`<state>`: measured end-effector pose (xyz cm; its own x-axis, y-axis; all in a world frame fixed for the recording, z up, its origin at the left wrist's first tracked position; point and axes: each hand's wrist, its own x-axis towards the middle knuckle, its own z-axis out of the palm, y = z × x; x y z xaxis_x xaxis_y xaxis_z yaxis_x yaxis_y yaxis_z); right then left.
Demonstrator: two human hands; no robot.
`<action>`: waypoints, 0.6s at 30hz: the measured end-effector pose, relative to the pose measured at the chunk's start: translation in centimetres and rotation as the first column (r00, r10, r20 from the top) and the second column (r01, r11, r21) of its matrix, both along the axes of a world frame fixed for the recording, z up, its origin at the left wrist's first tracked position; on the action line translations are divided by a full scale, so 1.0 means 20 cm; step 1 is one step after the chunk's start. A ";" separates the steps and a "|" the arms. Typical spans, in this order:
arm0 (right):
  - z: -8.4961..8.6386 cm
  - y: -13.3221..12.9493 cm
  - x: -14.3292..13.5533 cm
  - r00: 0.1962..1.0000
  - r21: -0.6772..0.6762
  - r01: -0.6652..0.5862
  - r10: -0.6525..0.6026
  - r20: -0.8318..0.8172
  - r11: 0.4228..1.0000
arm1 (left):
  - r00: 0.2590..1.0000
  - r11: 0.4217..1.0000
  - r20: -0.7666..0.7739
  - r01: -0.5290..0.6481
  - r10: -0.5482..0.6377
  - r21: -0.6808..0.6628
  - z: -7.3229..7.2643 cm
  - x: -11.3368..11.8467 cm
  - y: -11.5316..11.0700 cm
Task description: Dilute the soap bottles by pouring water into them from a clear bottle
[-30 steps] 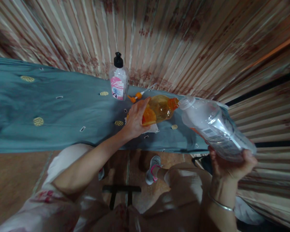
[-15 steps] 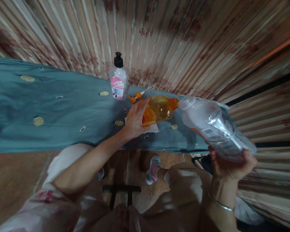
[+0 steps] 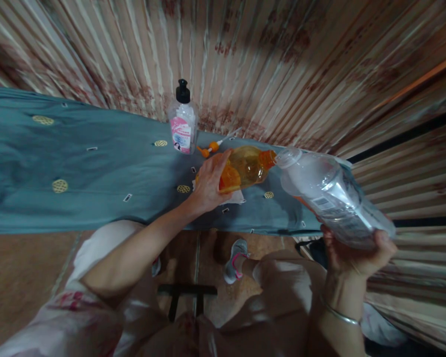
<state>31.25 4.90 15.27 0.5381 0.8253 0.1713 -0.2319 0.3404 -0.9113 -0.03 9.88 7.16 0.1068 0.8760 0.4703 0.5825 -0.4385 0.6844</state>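
Observation:
My left hand (image 3: pixel 209 186) is wrapped round the body of an amber bottle (image 3: pixel 248 168), whose neck tilts to the right. In my right hand (image 3: pixel 357 255) is a large clear plastic bottle (image 3: pixel 330 191), gripped near its base and slanting so its mouth meets the amber bottle's orange neck. Whether liquid passes between the two mouths I cannot tell. Behind my left hand lies an orange pump top (image 3: pixel 211 148) with a thin pale tube. Part of a white cloth or paper (image 3: pixel 235 198) shows under the amber bottle.
A clear bottle with a pink label and black cap (image 3: pixel 182 124) stands upright at the back of the teal cloth-covered surface (image 3: pixel 104 173). Pleated curtains (image 3: pixel 245 64) hang behind and to the right. Below the front edge are my legs and a dark metal bar (image 3: pixel 188 290).
Almost nothing differs. Both hands keep the two bottles mouth to mouth in the same place; the view has shifted very slightly.

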 end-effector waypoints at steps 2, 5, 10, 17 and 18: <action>0.00 0.00 0.00 1.000 -0.001 -0.016 0.016 0.013 1.000 | 1.000 1.000 0.003 0.001 -0.001 0.000 0.00 0.00 0.00; 0.00 0.00 0.00 1.000 -0.017 -0.007 0.007 0.013 1.000 | 1.000 1.000 0.003 0.001 -0.001 -0.001 0.00 0.00 0.00; 0.00 0.00 0.00 1.000 -0.028 0.013 -0.014 -0.022 1.000 | 1.000 1.000 0.002 0.006 -0.006 0.011 -0.02 0.00 0.01; 0.01 -0.01 -0.01 1.000 -0.032 0.023 -0.024 -0.013 0.999 | 1.000 1.000 0.003 -0.007 0.007 0.007 -0.01 0.01 0.00; 0.01 -0.01 -0.01 1.000 -0.031 0.023 -0.024 -0.018 0.999 | 1.000 1.000 0.001 -0.006 0.006 0.008 -0.01 0.01 0.00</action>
<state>31.07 4.78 15.47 0.5601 0.8173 0.1357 -0.2413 0.3176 -0.9170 0.13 9.93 7.06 0.1012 0.8730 0.4771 0.5847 -0.4402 0.6815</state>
